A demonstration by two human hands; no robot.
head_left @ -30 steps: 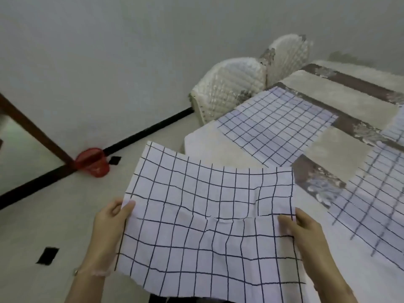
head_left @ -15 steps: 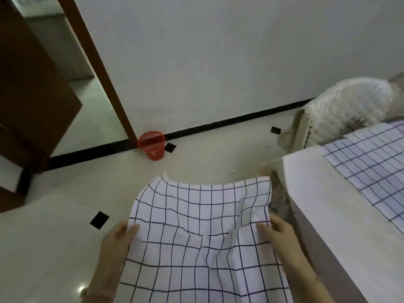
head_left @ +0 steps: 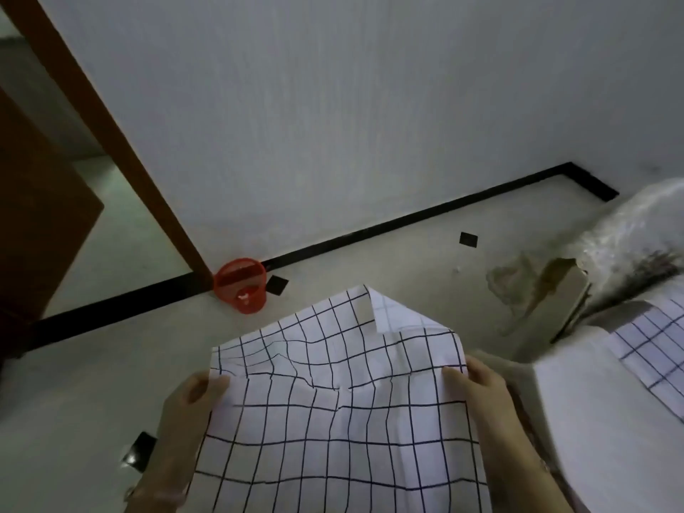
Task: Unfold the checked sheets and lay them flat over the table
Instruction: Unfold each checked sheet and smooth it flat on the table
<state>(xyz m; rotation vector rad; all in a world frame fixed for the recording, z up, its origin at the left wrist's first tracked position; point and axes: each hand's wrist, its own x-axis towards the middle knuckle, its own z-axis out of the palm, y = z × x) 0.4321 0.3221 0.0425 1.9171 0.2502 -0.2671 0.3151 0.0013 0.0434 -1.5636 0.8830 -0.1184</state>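
I hold a white sheet with a dark check pattern (head_left: 333, 420) in the air above the floor, left of the table. My left hand (head_left: 188, 405) pinches its left edge, thumb on top. My right hand (head_left: 477, 386) pinches its right edge. The sheet is creased across the middle and its far right corner is folded over towards me. Another checked sheet (head_left: 655, 346) lies flat on the table (head_left: 599, 420) at the right edge of the view.
A red mesh bin (head_left: 242, 288) stands on the floor by the wall and a brown door frame (head_left: 111, 142). A chair wrapped in plastic (head_left: 636, 246) stands behind the table. Torn cardboard (head_left: 562, 290) sits beside it.
The view has swung left, away from the table, towards the floor and wall. The sheet stays in both hands, and its far right corner has flopped over.
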